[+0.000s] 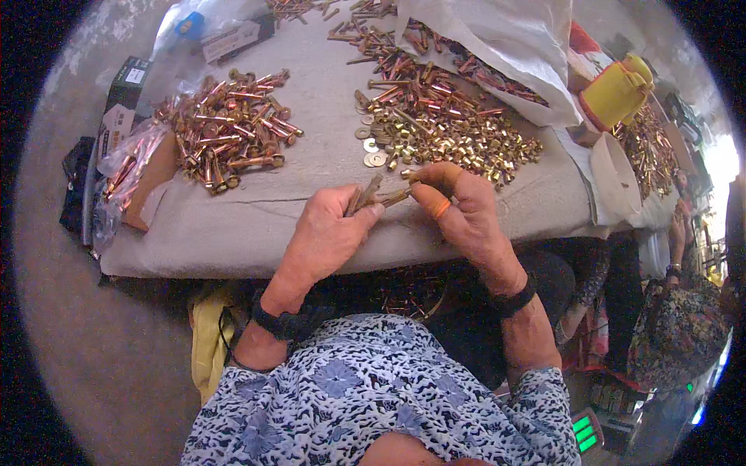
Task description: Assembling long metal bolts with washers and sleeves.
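My left hand (328, 227) is closed around several bolts (366, 194), which stick out past its thumb and fingers in different directions. Facing it, my right hand (475, 217) has orange covers on its thumb and forefinger. Its fingertips pinch at the end of one bolt (396, 197), where a small gold-coloured piece shows; its exact kind is too small to make out. Just beyond the hands lies a heap of gold-coloured nuts (466, 145). Flat washers (375, 159) lie at the heap's left side, nearest my left hand.
A pile of coppery bolts (233, 128) lies on the cloth-covered table (311, 93) at left, beside a cardboard box (151, 182). More loose bolts (420, 85) spill from a white sack (497, 39). At right are a yellow container (614, 93) and a white tub (614, 175).
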Available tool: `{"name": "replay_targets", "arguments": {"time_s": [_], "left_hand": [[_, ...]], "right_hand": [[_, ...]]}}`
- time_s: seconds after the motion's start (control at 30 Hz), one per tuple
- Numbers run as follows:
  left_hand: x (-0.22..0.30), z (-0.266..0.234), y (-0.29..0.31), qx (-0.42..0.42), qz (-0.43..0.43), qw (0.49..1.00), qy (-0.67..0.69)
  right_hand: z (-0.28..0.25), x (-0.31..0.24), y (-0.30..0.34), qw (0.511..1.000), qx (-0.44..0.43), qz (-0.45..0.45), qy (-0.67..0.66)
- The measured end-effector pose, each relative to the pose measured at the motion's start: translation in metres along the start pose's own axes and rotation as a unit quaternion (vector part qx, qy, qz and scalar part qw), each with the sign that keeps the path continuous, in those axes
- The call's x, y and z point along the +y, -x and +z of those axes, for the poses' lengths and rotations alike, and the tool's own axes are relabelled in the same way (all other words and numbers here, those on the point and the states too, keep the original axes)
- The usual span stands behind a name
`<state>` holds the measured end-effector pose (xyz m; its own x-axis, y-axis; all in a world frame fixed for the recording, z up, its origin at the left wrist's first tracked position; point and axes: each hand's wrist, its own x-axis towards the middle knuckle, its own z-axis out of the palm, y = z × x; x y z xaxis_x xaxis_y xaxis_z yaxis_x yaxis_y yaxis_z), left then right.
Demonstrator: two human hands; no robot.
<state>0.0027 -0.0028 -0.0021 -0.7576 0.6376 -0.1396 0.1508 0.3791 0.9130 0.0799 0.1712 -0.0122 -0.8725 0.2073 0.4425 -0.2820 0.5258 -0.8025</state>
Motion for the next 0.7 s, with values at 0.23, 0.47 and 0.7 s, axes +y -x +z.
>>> {"name": "replay_targets", "arguments": {"time_s": [0.23, 0.47, 0.7], "left_hand": [[-0.012, 0.002, -0.002, 0.002, 0.049, 0.998, -0.039], [-0.003, 0.001, 0.000, -0.001, 0.014, 1.000, -0.008], [-0.012, 0.002, -0.001, 0.012, 0.084, 0.996, -0.040]], "right_hand": [[-0.010, -0.008, -0.001, 0.994, -0.045, 0.025, 0.097], [0.003, -0.002, 0.002, 1.000, 0.029, 0.003, 0.004], [-0.006, -0.004, -0.001, 0.992, -0.049, 0.088, 0.081]]}}
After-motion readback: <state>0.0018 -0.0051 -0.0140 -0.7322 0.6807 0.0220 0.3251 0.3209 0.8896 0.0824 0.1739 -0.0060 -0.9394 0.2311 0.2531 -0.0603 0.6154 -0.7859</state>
